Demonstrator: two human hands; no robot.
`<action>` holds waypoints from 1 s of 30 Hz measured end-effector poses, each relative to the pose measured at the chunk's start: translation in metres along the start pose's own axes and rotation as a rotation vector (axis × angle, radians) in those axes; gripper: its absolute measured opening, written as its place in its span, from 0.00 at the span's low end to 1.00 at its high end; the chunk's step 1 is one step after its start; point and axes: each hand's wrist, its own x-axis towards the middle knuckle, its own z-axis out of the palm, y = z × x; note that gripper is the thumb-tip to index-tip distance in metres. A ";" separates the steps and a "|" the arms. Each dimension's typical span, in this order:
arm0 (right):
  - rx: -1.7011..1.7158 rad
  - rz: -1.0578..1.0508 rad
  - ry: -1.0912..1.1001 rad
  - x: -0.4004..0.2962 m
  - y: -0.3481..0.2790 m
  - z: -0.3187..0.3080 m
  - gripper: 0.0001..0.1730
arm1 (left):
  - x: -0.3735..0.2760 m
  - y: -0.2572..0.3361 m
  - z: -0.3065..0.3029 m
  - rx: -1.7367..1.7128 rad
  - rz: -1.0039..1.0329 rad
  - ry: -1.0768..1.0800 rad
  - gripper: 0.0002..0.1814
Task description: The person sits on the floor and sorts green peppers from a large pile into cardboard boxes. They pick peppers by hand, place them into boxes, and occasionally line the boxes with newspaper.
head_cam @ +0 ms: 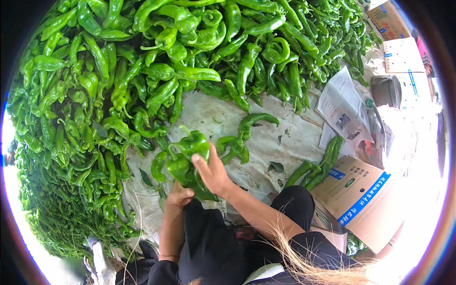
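My right hand [212, 172] is closed on large green peppers [181, 166] held together above my knees, stems pointing up and left. Below them, my left hand [181, 194] grips the lower side of the same peppers; its fingers are partly hidden. Just beyond my hands, a curved green pepper [253, 123] and some bent ones [232, 146] lie on a pale, dirty ground sheet [281, 142]. Another short curved pepper [158, 166] lies to the left of the held ones.
A huge heap of green peppers [96, 89] curves around the front and left. At right are printed papers [342, 103], several long peppers [329, 158], a cardboard box with blue tape [356, 188], a grey bucket [383, 91] and white boxes [404, 55]. A co-worker's gloved hand [103, 260] shows lower left.
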 end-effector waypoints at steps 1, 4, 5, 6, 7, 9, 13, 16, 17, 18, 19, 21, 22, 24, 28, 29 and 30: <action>-0.235 -0.020 -0.023 0.000 -0.003 0.002 0.35 | 0.002 -0.011 0.000 -0.152 0.008 0.052 0.48; -0.469 -0.148 -0.050 -0.006 -0.003 0.027 0.41 | 0.016 -0.020 0.009 -0.108 0.067 0.072 0.52; -0.558 -0.194 -0.056 -0.007 -0.001 0.032 0.41 | 0.019 -0.017 0.012 -0.150 0.098 0.027 0.52; -0.600 -0.230 -0.065 -0.008 -0.005 0.035 0.40 | 0.021 -0.012 0.015 -0.194 0.129 -0.029 0.52; -0.643 -0.268 -0.073 -0.011 -0.010 0.037 0.40 | 0.018 -0.007 0.016 -0.243 0.154 -0.082 0.52; -0.592 -0.243 -0.095 -0.008 -0.012 0.036 0.38 | 0.014 0.002 0.014 -0.310 0.214 -0.157 0.52; -0.438 -0.179 -0.119 0.002 -0.005 0.037 0.34 | 0.015 0.001 -0.004 -0.319 0.242 -0.063 0.56; -0.582 -0.256 -0.221 0.002 -0.010 0.040 0.31 | 0.012 -0.002 -0.003 -0.282 0.254 -0.003 0.61; -0.549 -0.368 -0.147 0.012 -0.011 0.034 0.32 | 0.009 0.004 -0.005 -0.277 0.238 -0.075 0.61; -0.512 -0.477 -0.074 0.027 -0.017 0.026 0.33 | 0.007 0.013 -0.005 -0.271 0.222 -0.147 0.62; -0.637 -0.574 0.126 0.060 -0.017 0.013 0.35 | 0.007 0.019 -0.004 -0.262 0.209 -0.221 0.62; -0.817 -0.702 0.466 0.133 -0.032 -0.015 0.43 | 0.010 0.019 -0.009 -0.351 0.239 -0.255 0.60; -0.991 -0.516 0.463 0.156 -0.049 -0.023 0.48 | 0.011 0.020 -0.011 -0.361 0.259 -0.256 0.60; -1.162 -0.265 0.211 0.192 -0.054 -0.042 0.41 | 0.012 0.025 -0.009 -0.354 0.283 -0.239 0.58; -0.569 -0.004 -0.148 0.145 -0.019 -0.026 0.30 | 0.007 0.016 -0.036 -0.371 0.324 -0.194 0.56; -0.405 0.127 -0.231 0.115 -0.018 -0.021 0.29 | 0.005 0.017 -0.035 -0.364 0.345 -0.197 0.56; -0.294 0.034 -0.188 0.087 0.008 -0.024 0.27 | 0.009 0.023 -0.026 -0.355 0.349 -0.220 0.56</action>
